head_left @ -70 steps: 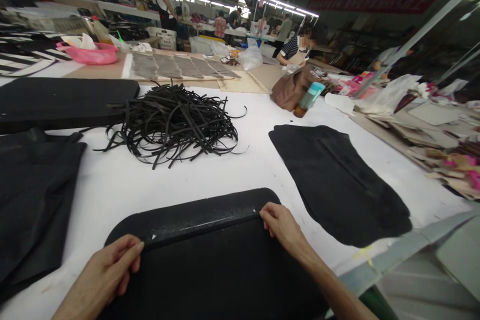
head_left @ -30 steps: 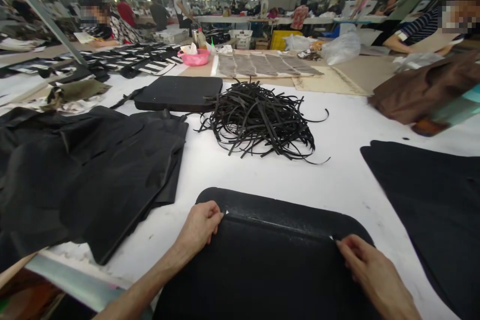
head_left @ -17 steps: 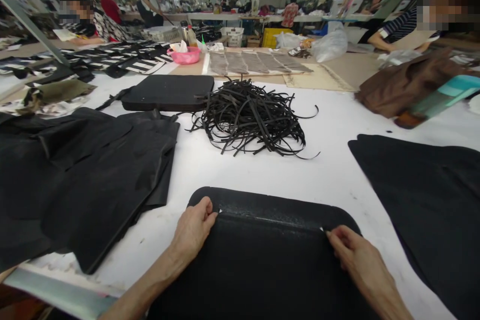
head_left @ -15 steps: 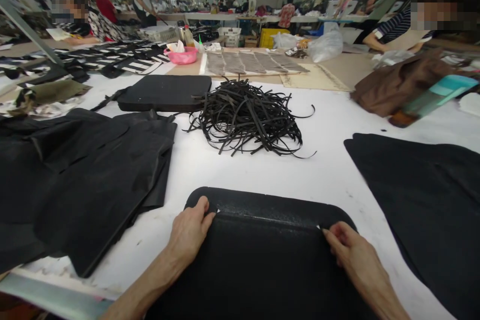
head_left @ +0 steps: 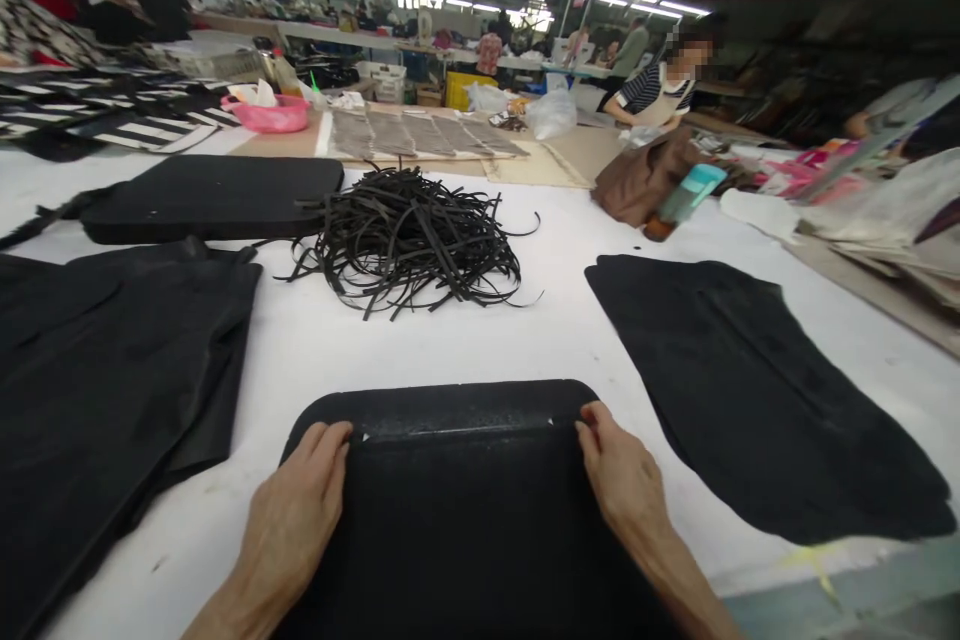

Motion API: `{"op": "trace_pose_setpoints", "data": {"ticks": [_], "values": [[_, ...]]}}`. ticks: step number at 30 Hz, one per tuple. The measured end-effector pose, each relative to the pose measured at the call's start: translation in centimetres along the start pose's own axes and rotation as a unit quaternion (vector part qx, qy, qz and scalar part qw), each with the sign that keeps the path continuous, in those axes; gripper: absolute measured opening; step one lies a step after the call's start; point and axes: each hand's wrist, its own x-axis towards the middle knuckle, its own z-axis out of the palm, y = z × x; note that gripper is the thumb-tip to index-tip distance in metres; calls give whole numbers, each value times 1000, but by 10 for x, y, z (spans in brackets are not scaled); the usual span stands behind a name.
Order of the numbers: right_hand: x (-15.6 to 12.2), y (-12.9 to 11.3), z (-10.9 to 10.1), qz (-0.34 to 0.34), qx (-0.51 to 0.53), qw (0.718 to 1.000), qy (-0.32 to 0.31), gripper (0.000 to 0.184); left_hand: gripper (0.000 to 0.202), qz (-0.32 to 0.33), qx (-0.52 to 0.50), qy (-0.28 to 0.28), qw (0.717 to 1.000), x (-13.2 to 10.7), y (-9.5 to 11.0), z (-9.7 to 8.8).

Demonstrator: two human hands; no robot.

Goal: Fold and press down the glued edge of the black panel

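Note:
A black padded panel with rounded corners lies flat on the white table right in front of me. A black fabric layer covers its near part, and its straight top edge runs between my hands. My left hand lies flat on the left end of that edge with the fingers stretched out. My right hand rests on the right end, fingertips at the corner, fingers together and nearly flat. Neither hand lifts anything.
A heap of black strips lies beyond the panel. Black cut fabric lies to the right, stacked black fabric to the left, a second black panel behind it. A brown bag, teal bottle and pink bowl stand farther back. A person in a striped top works there.
My view has swung to the right. My left hand went from pinching the fabric's corner to lying flat on it. My right hand stays at the other corner.

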Motion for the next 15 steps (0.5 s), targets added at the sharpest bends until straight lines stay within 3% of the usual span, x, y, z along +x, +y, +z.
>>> {"op": "trace_pose_setpoints", "data": {"ticks": [3, 5, 7, 9, 11, 13, 15], "values": [[-14, -19, 4, -131, -36, 990, 45, 19, 30, 165, 45, 49, 984, -4, 14, 7], [-25, -35, 12, -231, -44, 971, 44, 20, 39, 251, 78, 17, 965, -4, 32, 11], [-32, -48, 22, -290, -43, 955, 41, 23, 48, 281, 111, -38, 953, -2, 50, 13], [-36, -55, 28, -310, -29, 949, 39, 26, 53, 286, 134, -76, 946, 0, 62, 16], [-34, -53, 31, -308, -5, 950, 43, 28, 54, 296, 147, -79, 941, 1, 64, 21], [-31, -46, 29, -293, 17, 955, 53, 28, 54, 322, 141, -34, 936, 0, 61, 26], [-27, -37, 23, -281, 36, 957, 59, 27, 54, 359, 103, 52, 926, -1, 58, 31]]}}
